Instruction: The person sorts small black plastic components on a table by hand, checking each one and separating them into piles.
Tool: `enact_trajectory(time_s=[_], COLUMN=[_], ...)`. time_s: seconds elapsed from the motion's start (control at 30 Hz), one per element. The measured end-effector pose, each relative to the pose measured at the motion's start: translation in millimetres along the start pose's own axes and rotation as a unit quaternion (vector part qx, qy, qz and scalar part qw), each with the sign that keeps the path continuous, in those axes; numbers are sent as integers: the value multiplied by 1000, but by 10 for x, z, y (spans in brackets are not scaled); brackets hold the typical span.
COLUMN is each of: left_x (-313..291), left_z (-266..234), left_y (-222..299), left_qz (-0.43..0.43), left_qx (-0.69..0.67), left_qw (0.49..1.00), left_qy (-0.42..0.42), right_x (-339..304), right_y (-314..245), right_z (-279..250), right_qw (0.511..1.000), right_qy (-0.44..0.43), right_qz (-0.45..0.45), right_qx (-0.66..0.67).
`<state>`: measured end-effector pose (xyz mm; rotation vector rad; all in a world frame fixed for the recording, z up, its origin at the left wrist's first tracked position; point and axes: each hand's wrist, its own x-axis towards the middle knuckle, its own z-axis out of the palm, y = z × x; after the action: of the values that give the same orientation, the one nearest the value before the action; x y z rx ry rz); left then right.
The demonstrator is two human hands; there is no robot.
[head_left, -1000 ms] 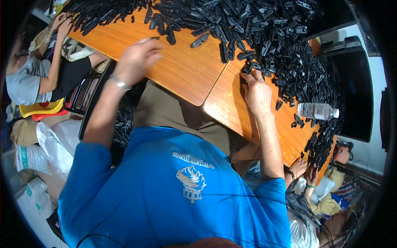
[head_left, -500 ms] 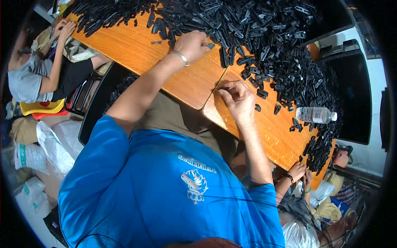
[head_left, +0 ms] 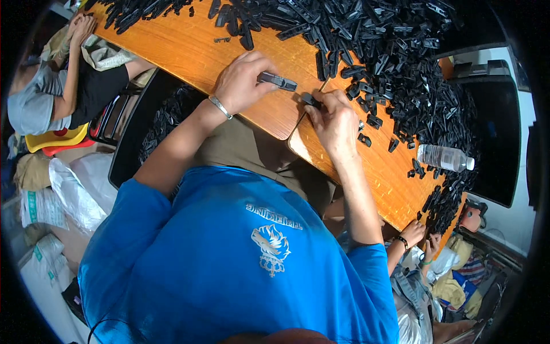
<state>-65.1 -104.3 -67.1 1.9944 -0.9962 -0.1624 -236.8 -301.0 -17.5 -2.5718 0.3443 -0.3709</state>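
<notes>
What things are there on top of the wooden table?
Heaps of black pieces, and a clear bottle lying on its side. The table under the thickest heaps is covered and cannot be seen there.

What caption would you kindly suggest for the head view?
Two hands hold black parts over a wooden table piled with many more.

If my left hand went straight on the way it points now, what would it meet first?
Likely the small black plastic-looking piece pinched in your right hand, or that hand itself; depth is unclear from this one view.
</notes>
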Motion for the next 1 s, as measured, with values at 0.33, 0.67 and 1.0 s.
enact_trajectory(time_s=[0.33,0.67,1.0], left_x=[-64,1,-452], left_z=[-84,33,-1488], left_y=[-121,-168,-305], left_qz=[59,59,-122], left_qx=[50,-5,27], left_qw=[997,997,977], left_qy=[26,53,-173], right_x=[363,686,156], right_y=[11,67,661], right_z=[302,578,-134], right_qw=[997,979,994], right_qy=[19,7,39], right_qz=[-77,-205,-97], right_qx=[14,-10,-27])
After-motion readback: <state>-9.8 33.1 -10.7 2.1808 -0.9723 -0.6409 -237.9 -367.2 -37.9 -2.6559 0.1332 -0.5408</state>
